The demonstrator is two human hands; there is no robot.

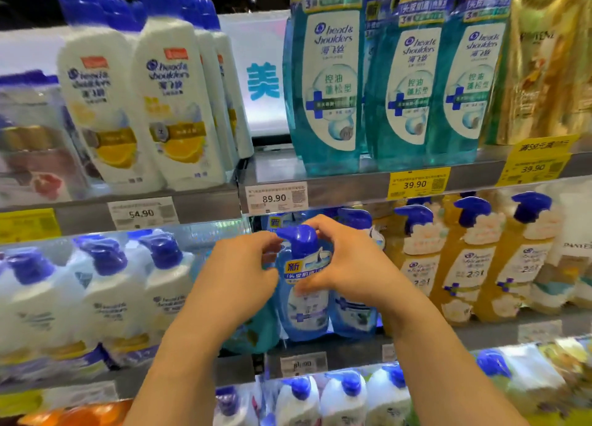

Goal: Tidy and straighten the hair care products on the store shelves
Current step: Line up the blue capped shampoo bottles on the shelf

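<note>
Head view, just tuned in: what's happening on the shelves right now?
A person is straightening hair care stock. Both hands grip one blue pump bottle on the middle shelf: the left hand on its left side, the right hand on its right, just under the pump head. White pump bottles stand to its left, golden ones to its right.

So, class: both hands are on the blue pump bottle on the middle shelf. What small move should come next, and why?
Probably turn the blue pump bottle so its label faces straight out. The left hand and right hand grip it at the shoulders, and its pump head points left, while the amber pump bottles beside it stand in an even row.
</note>
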